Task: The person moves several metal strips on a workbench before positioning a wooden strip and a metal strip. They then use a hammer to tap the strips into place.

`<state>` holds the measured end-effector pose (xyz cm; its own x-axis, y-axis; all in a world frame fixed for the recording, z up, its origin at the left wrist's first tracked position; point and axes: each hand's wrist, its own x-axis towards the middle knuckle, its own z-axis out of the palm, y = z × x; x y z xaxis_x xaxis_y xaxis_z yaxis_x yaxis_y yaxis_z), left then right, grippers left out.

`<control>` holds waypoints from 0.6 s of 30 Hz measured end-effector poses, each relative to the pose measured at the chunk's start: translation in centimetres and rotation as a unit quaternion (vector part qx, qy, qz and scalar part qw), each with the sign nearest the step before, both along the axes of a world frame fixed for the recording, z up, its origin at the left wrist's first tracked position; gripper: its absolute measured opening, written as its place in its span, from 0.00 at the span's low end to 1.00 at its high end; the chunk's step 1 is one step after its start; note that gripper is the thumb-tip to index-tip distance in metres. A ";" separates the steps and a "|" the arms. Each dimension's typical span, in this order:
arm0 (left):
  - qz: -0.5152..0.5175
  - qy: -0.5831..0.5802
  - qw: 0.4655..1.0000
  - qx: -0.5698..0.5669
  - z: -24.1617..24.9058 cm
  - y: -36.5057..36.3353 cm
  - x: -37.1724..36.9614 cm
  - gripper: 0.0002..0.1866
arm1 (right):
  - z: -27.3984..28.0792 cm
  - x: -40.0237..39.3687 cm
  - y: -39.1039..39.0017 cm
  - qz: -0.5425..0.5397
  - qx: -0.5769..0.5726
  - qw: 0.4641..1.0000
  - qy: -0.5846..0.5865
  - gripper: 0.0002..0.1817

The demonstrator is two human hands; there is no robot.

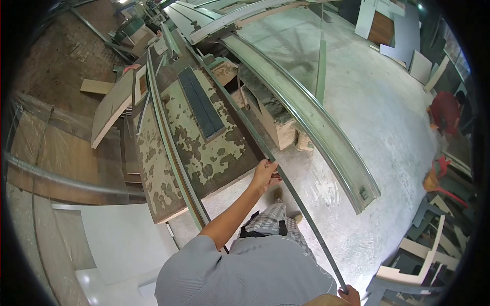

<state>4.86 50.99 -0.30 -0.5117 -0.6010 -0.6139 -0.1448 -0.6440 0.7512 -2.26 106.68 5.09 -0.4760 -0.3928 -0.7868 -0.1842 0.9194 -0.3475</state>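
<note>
A long, thin dark grey strip [308,218] runs diagonally past my body, from the worktable's right side down to the lower right. My left hand [265,174] grips it partway along, with thumb and fingers closed round it near the table's front corner. At the strip's near end, low in the view, my right hand [350,296] is closed on it; part of that hand is cut off by the frame edge. Left of the strip, a dark flat board [200,102] lies on the worktable [191,171], whose surface is patchy and peeling.
A long metal-edged rail [306,112] projects over the concrete floor on the right. Other long strips [171,135] lie along the table's left side. Below the rail are a wooden box [273,125] and blocks. Panels [127,239] stand at left, with wooden offcuts [421,262] at lower right.
</note>
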 end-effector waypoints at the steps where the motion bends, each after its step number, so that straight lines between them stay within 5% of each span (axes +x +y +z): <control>1: 0.001 -0.005 1.000 -0.009 0.3 -0.2 0.1 0.15 | 0.5 0.5 -0.4 0.004 0.004 1.000 -0.001 0.15; 18: -0.004 -0.021 0.994 -0.107 0.1 -8.2 2.6 0.16 | 5.5 7.2 -10.2 0.001 0.048 0.999 -0.020 0.20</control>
